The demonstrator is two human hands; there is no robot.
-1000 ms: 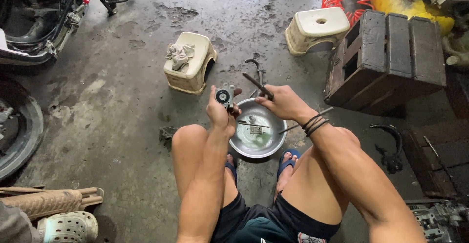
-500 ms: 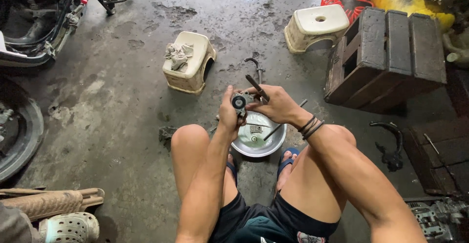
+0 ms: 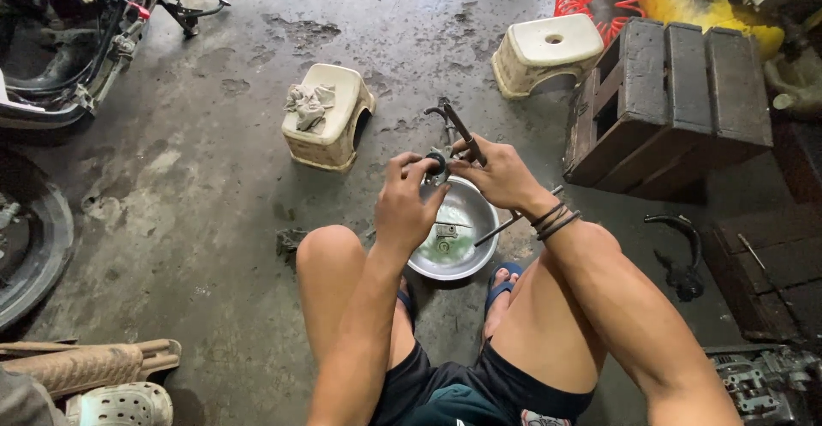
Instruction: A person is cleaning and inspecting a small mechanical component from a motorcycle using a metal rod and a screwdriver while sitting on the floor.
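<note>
The concrete floor point(image 3: 214, 220) gives you open room ahead and to your left, out to the tyre point(image 3: 34, 246) at the left edge. The dark wooden block point(image 3: 668, 101) hems you in on the right, with a black hook-shaped piece point(image 3: 681, 250) on the floor below it. Two pale plastic stools stand in front: one point(image 3: 330, 122) carrying a rag point(image 3: 310, 105), the other point(image 3: 548, 53) further back.

Between your feet sits the metal bowl point(image 3: 454, 233) with small parts in a little liquid. Just above its far rim, your left hand point(image 3: 407, 203) is closed on a small round part point(image 3: 437, 165), and your right hand point(image 3: 501, 173) grips a thin dark tool point(image 3: 462, 131) against it. You look mid-way through working that part; the next move calls for a steady left grip and staying over the bowl.
</note>
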